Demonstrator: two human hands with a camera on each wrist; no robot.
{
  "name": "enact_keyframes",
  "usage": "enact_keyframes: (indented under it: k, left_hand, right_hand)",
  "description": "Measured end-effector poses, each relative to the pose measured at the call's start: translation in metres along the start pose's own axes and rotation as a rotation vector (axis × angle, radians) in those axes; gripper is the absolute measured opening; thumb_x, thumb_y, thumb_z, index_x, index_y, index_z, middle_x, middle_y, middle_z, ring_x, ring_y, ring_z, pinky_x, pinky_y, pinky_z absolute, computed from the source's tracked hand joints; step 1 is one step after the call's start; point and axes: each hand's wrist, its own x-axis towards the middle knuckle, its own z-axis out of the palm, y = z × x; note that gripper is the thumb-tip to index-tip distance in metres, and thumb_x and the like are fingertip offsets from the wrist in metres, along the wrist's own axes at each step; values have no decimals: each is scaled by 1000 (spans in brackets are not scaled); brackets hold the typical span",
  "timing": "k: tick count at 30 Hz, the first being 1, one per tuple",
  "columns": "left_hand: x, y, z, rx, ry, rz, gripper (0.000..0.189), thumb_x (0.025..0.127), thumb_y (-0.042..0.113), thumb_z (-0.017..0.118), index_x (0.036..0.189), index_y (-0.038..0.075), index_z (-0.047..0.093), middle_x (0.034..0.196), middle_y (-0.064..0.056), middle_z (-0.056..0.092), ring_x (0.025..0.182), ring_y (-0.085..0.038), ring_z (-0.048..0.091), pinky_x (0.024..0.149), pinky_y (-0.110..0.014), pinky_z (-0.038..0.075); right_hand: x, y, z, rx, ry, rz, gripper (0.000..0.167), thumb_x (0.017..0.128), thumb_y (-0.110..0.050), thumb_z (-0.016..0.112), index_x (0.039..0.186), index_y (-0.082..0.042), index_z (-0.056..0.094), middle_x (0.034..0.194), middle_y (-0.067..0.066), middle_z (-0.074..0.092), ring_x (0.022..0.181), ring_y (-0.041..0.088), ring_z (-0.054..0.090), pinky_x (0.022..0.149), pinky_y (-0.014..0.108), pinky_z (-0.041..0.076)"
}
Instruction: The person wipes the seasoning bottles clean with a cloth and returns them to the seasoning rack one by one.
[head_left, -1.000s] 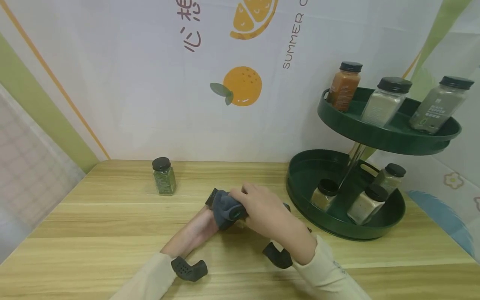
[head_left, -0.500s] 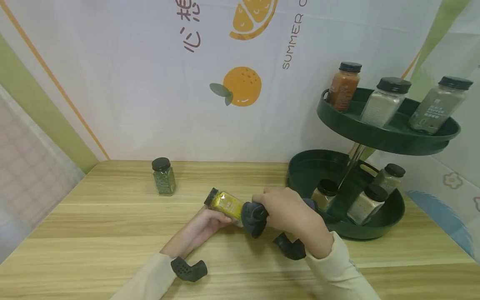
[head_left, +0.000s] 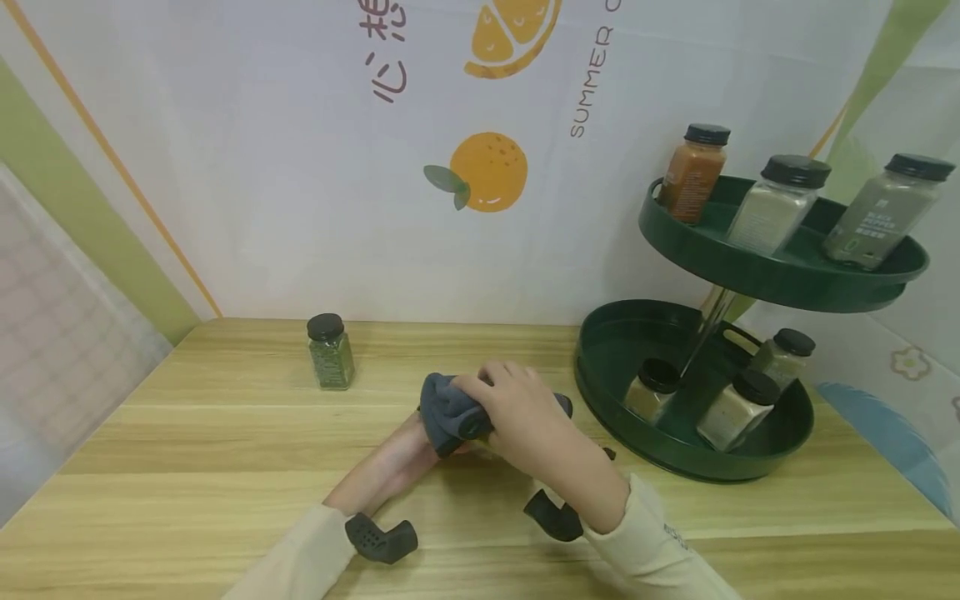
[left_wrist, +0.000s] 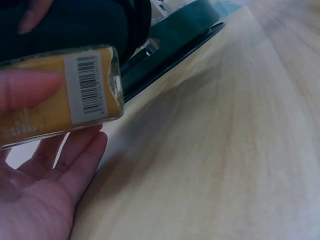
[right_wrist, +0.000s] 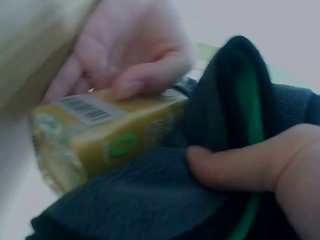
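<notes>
My left hand (left_wrist: 42,197) holds a glass spice jar (left_wrist: 90,92) with yellow contents and a barcode label, its thumb over the label. The jar lies on its side above the table. A dark blue-grey cloth (head_left: 453,412) with a green inner side is gripped in my right hand (head_left: 525,421), whose thumb lies on top of it. In the right wrist view the cloth (right_wrist: 145,192) lies along the jar's side. From the head view the cloth and right hand hide most of the jar and of the left hand.
At the right stands a dark green two-tier round rack (head_left: 780,275) with several black-capped spice jars on its tiers. A small jar of green herbs (head_left: 331,357) stands at the table's back left. Behind the wooden table (head_left: 187,450) hangs a white printed cloth (head_left: 315,208).
Half a second ago the cloth was further right, baring the yellow jar. My right hand has brought it back left over the jar. The left hand keeps its hold, nearly still.
</notes>
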Motion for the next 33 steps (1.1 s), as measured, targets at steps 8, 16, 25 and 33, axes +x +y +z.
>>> enact_keyframes:
  k: [8, 16, 25, 33]
  left_hand:
    - [-4, 0, 3, -142, 68, -30, 43, 76, -5, 49, 111, 20, 51, 108, 8, 53, 100, -10, 48, 91, -28, 39]
    - [-5, 1, 4, -163, 112, -35, 46, 72, -8, 53, 113, 12, 47, 101, 3, 57, 90, -11, 54, 87, -27, 45]
    - [-4, -1, 3, -141, 108, -35, 44, 74, -7, 55, 113, 12, 47, 105, 4, 57, 92, -10, 53, 87, -27, 44]
    - [-4, -7, -1, -51, 34, 9, 30, 85, 3, 52, 109, 20, 51, 104, 9, 53, 95, -9, 50, 89, -26, 43]
  right_hand:
    - [-4, 4, -8, -13, -134, 56, 51, 69, -1, 75, 114, -22, 59, 92, 1, 54, 90, 21, 52, 83, 39, 44]
    - [-10, 11, -21, -51, -269, 140, 35, 73, -9, 77, 103, -20, 64, 88, 1, 59, 90, 21, 56, 86, 40, 44]
    - [-15, 23, -33, -71, -267, 183, 39, 68, 2, 73, 100, -20, 67, 89, -1, 63, 83, 18, 57, 72, 36, 41]
    - [-7, 7, -18, -9, -54, 12, 54, 69, -5, 78, 117, -22, 60, 101, 1, 60, 99, 22, 55, 86, 39, 45]
